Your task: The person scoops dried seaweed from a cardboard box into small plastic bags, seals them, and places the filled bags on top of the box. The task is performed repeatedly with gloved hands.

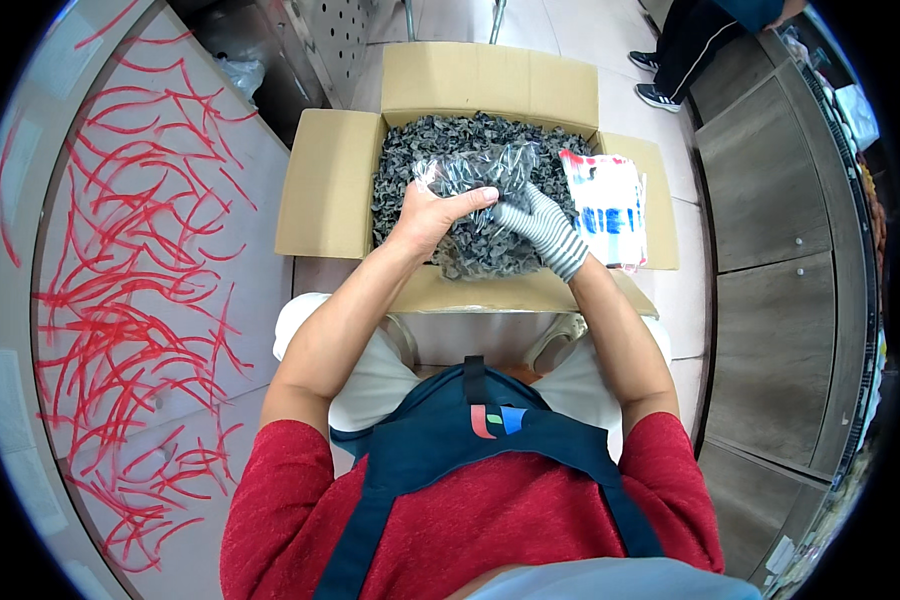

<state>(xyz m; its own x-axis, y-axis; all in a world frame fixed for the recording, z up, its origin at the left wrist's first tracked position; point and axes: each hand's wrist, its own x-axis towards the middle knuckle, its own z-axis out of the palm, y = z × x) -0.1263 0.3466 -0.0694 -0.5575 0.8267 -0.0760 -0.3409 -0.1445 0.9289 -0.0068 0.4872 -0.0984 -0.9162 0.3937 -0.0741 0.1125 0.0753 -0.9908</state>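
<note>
In the head view, an open cardboard box [337,180] stands before me, filled with dark, crinkled dried pieces that look like dried black fungus [412,142]. Over it, my bare left hand [439,214] grips a clear plastic bag [472,169] with dark pieces showing in or through it. My right hand [544,229], in a grey-and-white striped glove, is at the bag's right side; its fingertips are partly hidden by the plastic. Under my hands, near the box's front wall, more clear plastic lies over dark pieces. A stack of printed white plastic bags [607,210] rests on the right flap.
Wooden cabinets [772,322] line the right side, with goods on top. A person [697,45] stands at the upper right. A pale panel with red strokes [150,300] is at left, beside a perforated metal panel [337,37]. My knees flank the box's front.
</note>
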